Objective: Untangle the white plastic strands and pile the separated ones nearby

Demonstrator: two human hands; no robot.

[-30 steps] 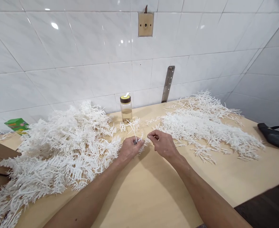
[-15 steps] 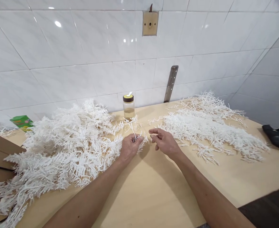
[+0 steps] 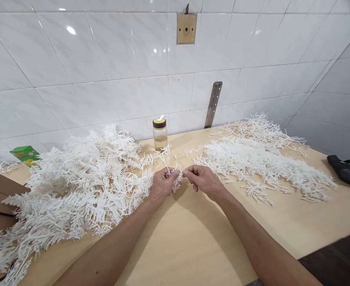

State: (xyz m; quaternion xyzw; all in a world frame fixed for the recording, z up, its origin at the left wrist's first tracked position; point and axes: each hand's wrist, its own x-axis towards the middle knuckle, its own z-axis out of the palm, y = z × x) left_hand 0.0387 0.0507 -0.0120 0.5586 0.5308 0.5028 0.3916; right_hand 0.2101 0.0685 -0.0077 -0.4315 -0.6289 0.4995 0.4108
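My left hand is closed around a white branching plastic sprig, whose thin stems stick out above and beside the thumb. Close on its right, my right hand is in a pinch, thumb and forefinger together at the sprig's edge. What exactly lies between those fingertips is too small to make out. A big heap of similar white sprigs spreads to the left of my left hand. Beyond my right hand lies a second, flatter pile of white sprigs.
A jar with a yellow-and-black lid stands behind my hands, near the tiled wall. A metal bracket rises at the table's back edge. There is a green box at far left and a black object at far right.
My right hand has moved slightly left towards the sprig, and its spread fingers have closed into a pinch. My left hand keeps its hold, nearly still.
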